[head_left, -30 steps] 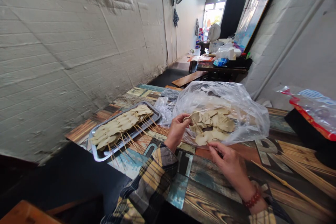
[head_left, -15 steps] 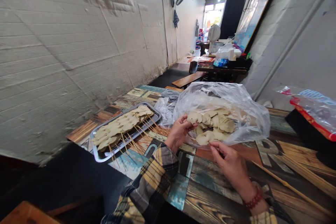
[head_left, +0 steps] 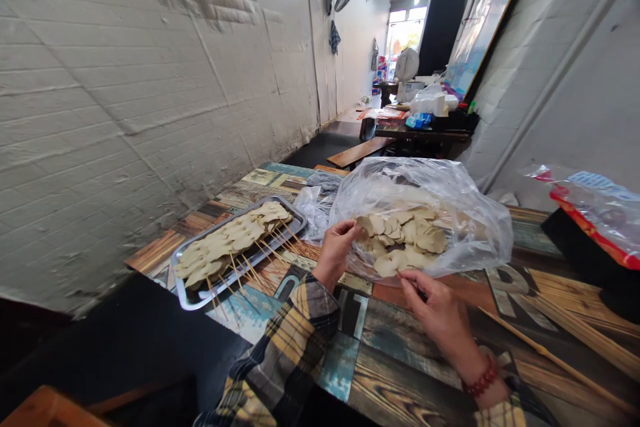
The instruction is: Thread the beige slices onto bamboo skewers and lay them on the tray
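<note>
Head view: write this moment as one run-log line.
left hand: pinches pale slice at plastic bag mouth | right hand: pinched shut at bag edge | tray: skewered slices

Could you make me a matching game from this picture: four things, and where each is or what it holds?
1 metal tray
2 plastic bag
3 bare sticks
4 bead bracelet

A on the right wrist
B holds loose pale slices
C piled at the table's right side
D holds filled skewers

Pairs: 1-D, 2-B, 3-C, 4-A
</note>
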Demonstrator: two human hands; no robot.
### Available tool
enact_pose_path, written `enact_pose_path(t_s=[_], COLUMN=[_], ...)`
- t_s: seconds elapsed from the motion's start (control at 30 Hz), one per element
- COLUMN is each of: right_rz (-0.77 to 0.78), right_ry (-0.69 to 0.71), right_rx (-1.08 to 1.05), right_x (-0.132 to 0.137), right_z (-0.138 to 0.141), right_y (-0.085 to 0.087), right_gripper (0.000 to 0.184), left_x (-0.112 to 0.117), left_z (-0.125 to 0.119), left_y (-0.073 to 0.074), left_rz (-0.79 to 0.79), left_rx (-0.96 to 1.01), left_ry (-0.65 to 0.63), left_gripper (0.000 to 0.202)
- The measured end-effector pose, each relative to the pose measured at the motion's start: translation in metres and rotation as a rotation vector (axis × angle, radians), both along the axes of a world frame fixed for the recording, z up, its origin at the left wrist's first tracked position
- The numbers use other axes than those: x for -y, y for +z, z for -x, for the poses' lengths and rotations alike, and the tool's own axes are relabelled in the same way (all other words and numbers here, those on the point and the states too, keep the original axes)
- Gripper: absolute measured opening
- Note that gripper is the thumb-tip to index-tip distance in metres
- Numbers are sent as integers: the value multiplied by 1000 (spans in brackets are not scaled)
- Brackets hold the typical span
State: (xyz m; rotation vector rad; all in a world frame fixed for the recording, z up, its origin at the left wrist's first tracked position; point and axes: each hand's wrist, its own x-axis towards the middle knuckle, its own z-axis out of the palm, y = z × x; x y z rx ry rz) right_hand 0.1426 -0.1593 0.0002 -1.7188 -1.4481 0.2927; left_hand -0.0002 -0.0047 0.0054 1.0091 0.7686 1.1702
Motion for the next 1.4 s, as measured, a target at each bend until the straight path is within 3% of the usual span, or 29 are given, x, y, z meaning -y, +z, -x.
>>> enact_pose_path(t_s=[0.47,1.4], right_rz=[-30,-16], right_ry=[32,-1], right_rx=[17,83], right_x=[1,0], right_z=[6,6], right_y=[7,8], right_gripper=[29,31], left_x=[8,15], left_z=[-5,-11], left_y=[4,4], left_rz=[113,91], left_rx=[155,153], left_ry=[-128,-133], left_gripper=[36,35])
